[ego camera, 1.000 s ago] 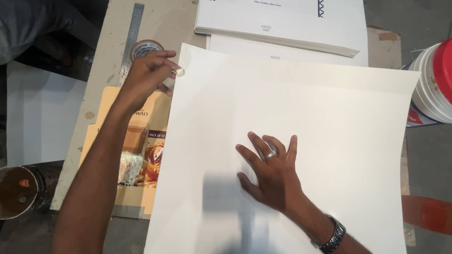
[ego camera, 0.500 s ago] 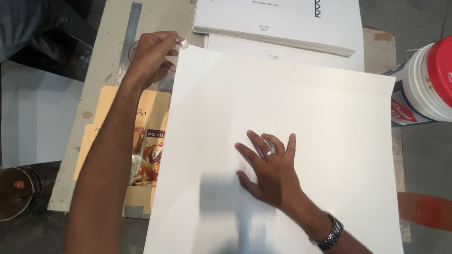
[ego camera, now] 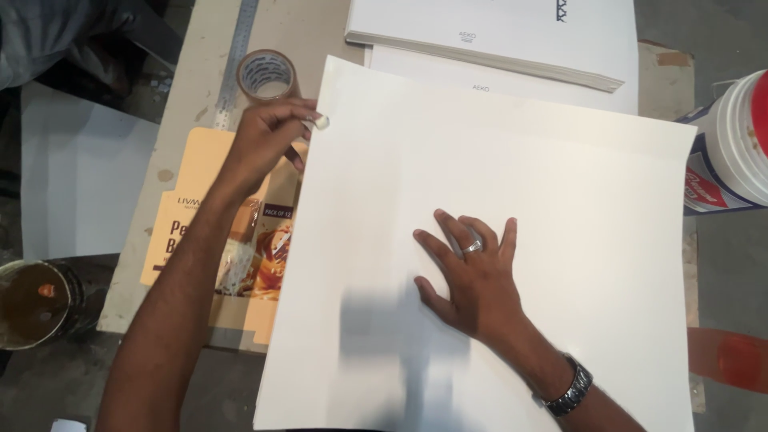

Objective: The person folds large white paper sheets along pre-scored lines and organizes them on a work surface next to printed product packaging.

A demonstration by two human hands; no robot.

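A large white sheet [ego camera: 560,200] lies spread over the work surface. My right hand [ego camera: 468,276] presses flat on its middle, fingers apart, a ring on one finger and a watch on the wrist. My left hand [ego camera: 268,136] is at the sheet's upper left edge, fingers pinched on a small whitish piece [ego camera: 320,122] right at the sheet's border. A roll of brown tape [ego camera: 266,74] sits just above that hand.
A flattened orange printed carton [ego camera: 204,232] lies under my left forearm. A steel ruler [ego camera: 236,56] runs along the board's left side. Stacked white boards [ego camera: 496,36] are at the top, a white-and-red bucket [ego camera: 732,148] at right, a dark tin [ego camera: 36,300] at lower left.
The view has shifted slightly. My left hand stays pinched at the sheet's upper left edge, and my right hand stays flat on the sheet.
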